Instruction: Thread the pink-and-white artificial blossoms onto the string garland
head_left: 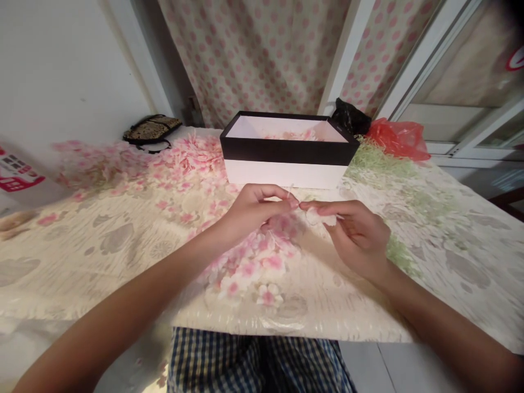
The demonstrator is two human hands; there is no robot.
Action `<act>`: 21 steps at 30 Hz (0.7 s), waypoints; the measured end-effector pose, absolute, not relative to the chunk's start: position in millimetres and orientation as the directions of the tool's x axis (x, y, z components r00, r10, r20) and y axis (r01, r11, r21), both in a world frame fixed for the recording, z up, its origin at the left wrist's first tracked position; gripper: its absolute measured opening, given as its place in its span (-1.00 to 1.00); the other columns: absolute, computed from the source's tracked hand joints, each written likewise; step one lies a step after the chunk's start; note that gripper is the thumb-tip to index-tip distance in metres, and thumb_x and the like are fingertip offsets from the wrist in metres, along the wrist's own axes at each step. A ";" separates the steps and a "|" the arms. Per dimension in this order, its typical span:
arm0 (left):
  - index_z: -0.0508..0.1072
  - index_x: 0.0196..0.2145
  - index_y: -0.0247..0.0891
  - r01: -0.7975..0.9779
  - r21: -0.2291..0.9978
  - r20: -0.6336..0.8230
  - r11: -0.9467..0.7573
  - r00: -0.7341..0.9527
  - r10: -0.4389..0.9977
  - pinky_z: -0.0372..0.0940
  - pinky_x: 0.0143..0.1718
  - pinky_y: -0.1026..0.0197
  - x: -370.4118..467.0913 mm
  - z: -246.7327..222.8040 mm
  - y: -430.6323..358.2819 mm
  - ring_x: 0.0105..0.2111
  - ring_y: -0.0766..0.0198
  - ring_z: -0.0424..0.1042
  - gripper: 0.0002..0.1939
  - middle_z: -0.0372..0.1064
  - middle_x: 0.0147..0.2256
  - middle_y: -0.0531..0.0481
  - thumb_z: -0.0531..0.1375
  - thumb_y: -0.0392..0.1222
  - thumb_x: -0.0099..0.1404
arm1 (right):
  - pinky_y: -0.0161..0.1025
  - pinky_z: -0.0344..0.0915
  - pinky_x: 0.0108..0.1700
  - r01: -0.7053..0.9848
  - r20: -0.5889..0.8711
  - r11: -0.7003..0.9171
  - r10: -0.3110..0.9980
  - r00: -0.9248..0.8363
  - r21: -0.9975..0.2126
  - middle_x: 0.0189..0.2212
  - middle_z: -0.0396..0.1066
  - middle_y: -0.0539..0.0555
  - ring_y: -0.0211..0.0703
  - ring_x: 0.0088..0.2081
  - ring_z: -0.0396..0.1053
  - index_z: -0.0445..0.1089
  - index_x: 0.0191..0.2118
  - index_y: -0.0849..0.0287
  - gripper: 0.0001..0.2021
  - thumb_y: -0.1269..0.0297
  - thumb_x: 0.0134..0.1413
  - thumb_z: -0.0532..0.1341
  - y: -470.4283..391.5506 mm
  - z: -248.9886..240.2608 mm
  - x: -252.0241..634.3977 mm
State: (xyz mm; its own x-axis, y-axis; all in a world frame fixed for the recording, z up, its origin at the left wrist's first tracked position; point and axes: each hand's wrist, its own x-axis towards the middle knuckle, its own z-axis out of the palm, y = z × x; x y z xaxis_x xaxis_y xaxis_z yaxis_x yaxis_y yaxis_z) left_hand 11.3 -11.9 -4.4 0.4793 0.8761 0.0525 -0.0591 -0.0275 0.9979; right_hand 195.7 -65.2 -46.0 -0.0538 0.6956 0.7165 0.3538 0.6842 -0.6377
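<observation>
Over the table in front of the box, my left hand [257, 210] is pinched closed, thumb against forefinger, on a thin pale stem [290, 192]. Close beside it, my right hand [360, 232] grips a white artificial flower [320, 216], partly covered by the fingers. The fingertips of both hands nearly meet. Below my left hand lies a spread of pink and white artificial blossoms [248, 268]. Just behind both hands stands a white box with a black rim [286, 152]; more pink blossoms [305, 135] show inside it.
Pink blossoms [196, 155] heap left of the box, pale green stems [380, 159] to its right. A red plastic bag [399, 139], a black bag [351, 115] and a patterned pouch [151, 129] sit along the back. Another person's fingers [15, 222] seem to show at the left edge.
</observation>
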 end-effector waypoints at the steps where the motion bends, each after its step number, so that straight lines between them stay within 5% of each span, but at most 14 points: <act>1: 0.51 -0.46 -0.31 -0.105 0.994 0.016 0.040 0.480 0.877 -0.09 -0.74 0.42 10.4 -3.5 -11.6 -0.71 0.57 0.07 -0.94 0.36 -0.54 0.08 0.31 -0.29 0.05 | -0.07 0.42 -0.05 0.329 0.690 0.654 0.724 -0.013 -0.681 -0.23 0.53 0.02 -0.12 -0.13 0.49 0.39 -0.22 0.05 -0.78 0.52 0.11 0.14 -65.0 -45.1 195.3; 5: 0.49 -0.45 -0.32 -0.206 0.966 -0.028 0.158 0.522 0.853 -0.16 -0.78 0.46 7.8 -1.6 -10.3 -0.77 0.64 -0.02 -0.92 0.44 -0.49 0.06 0.32 -0.30 0.06 | -0.18 0.43 -0.24 0.239 0.519 0.500 0.854 0.021 -0.832 -0.36 0.52 0.01 -0.18 -0.33 0.51 0.38 -0.28 0.09 -0.94 0.39 0.10 0.22 -62.1 -38.0 196.9; 9: 0.52 -0.42 -0.32 -0.043 0.999 0.028 -0.004 0.591 0.806 -0.11 -0.80 0.44 9.2 -6.6 -11.6 -0.80 0.57 0.05 -0.86 0.39 -0.63 0.10 0.31 -0.18 0.11 | -0.23 0.39 -0.33 -0.003 0.428 0.428 0.904 -0.019 -0.904 -0.46 0.50 -0.05 -0.25 -0.48 0.45 0.37 -0.27 0.09 -0.91 0.36 0.07 0.26 -55.3 -31.8 205.6; 14: 0.57 -0.38 -0.32 0.061 0.975 0.121 -0.215 0.667 0.735 0.17 -0.61 0.40 12.4 -13.1 -16.5 -0.61 0.43 0.31 -0.83 0.44 -0.54 0.01 0.33 -0.17 0.07 | -0.26 0.36 -0.28 -0.236 0.259 0.201 0.933 -0.251 -0.951 -0.46 0.48 -0.03 -0.26 -0.40 0.43 0.42 -0.42 0.09 -0.93 0.33 -0.02 0.33 -52.4 -25.7 215.3; 21: 0.56 -0.38 -0.37 0.090 0.935 0.176 -0.343 0.721 0.670 0.16 -0.51 0.37 11.7 -6.7 -20.4 -0.53 0.42 0.28 -0.83 0.45 -0.48 0.01 0.23 -0.19 0.19 | -0.25 0.30 -0.15 -0.276 0.225 0.101 0.855 -0.467 -0.956 -0.24 0.35 0.02 -0.24 -0.20 0.35 0.47 -0.45 0.12 -0.91 0.42 -0.12 0.37 -51.7 -26.1 217.2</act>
